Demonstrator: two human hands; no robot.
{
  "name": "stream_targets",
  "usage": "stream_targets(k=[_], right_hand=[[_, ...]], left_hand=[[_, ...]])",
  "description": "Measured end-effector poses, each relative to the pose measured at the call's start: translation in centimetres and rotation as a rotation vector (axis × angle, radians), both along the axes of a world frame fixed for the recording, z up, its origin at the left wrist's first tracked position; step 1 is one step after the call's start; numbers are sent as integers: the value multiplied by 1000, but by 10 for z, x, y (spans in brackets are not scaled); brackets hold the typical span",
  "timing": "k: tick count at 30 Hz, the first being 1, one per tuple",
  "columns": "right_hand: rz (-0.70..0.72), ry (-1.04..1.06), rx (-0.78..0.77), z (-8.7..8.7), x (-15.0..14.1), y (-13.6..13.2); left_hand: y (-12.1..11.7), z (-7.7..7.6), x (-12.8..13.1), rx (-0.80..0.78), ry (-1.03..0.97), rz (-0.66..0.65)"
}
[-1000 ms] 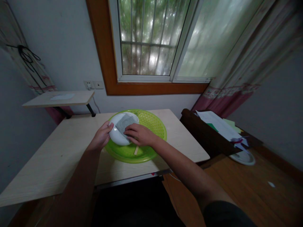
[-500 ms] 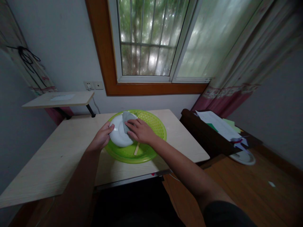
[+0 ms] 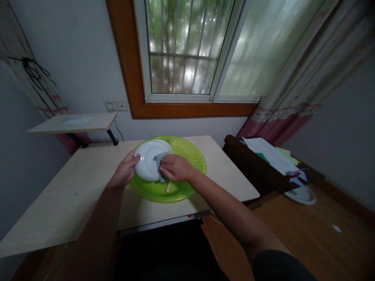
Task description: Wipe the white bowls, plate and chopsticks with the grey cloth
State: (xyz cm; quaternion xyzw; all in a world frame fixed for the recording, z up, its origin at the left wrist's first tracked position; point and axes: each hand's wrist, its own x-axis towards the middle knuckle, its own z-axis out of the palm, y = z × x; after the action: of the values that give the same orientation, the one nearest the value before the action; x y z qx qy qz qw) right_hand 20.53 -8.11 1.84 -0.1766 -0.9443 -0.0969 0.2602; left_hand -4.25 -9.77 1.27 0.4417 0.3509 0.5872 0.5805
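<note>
A white plate (image 3: 145, 164) is tilted over the green plastic basket (image 3: 197, 158), its underside with a small blue and red mark facing me. My left hand (image 3: 126, 168) grips the plate's left rim, thumb on the near face. In my right hand (image 3: 175, 168) is a grey-green cloth (image 3: 161, 162), pinched and pressed against the plate's right side. Part of another white rim shows behind the plate. A pair of wooden chopsticks (image 3: 168, 186) lies in the basket below my right hand, their upper ends hidden.
The basket stands on a pale wooden table (image 3: 96, 171). A small raised shelf (image 3: 73, 124) with a paper on it is at the back left. Papers (image 3: 269, 156) lie on a dark brown piece of furniture (image 3: 249, 171) at the right.
My right hand has drawn the cloth right and down across the plate, with fingers more curled, uncovering the mark. My left hand has barely moved.
</note>
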Motion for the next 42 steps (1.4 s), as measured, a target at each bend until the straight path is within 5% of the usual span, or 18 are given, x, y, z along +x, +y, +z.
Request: stream_targets(k=[4,16,30,38,42], right_hand=[[96,18,-7,2,-1,-2],[92,-50,-1,7,-9,-7],[-184,211,-102,-1,-5,4],[36,102,-79,8,-4,-3],[31,104,-77,8,-6,-3]], left_hand=[[1,0,0,-6,3,-1],[6,-8,0,-5,5,-105],[3,-7,2,-15,23,-87],[2,-6,4,-29,33,-137],[4,-10,3,-28,43,-152]])
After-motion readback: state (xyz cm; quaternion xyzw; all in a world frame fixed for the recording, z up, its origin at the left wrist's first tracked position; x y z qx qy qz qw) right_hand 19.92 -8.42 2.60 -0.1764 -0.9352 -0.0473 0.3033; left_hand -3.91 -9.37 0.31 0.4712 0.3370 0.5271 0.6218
